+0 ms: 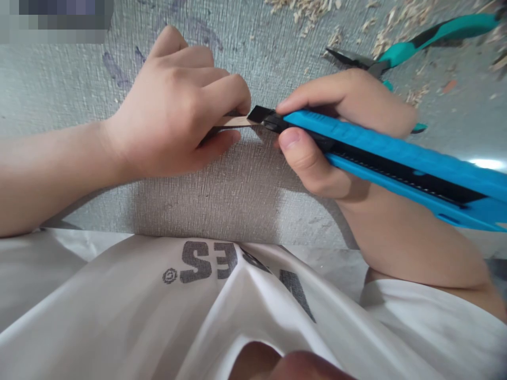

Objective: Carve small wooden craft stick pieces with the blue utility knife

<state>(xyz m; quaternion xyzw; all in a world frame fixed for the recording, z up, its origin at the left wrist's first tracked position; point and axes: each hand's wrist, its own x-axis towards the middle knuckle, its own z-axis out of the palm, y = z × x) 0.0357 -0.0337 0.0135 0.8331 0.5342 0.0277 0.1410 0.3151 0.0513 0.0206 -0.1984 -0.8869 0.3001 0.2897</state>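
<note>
A blue utility knife (380, 153) with a black blade end is gripped in my right hand (340, 116), thumb and index finger near the blade. My left hand (182, 105) is closed round a thin, pale wooden stick (234, 122), most of which is hidden under the fingers. The knife's dark blade (259, 113) meets the stick's right end, just beside my left fingertips. Both hands are low over the grey textured tabletop (198, 206).
Pliers with teal and black handles (420, 45) lie beyond my right hand. Pale wood shavings (309, 13) are scattered at the back right. Purple stains (114, 71) mark the surface at the left. My white shirt (158, 316) borders the near edge.
</note>
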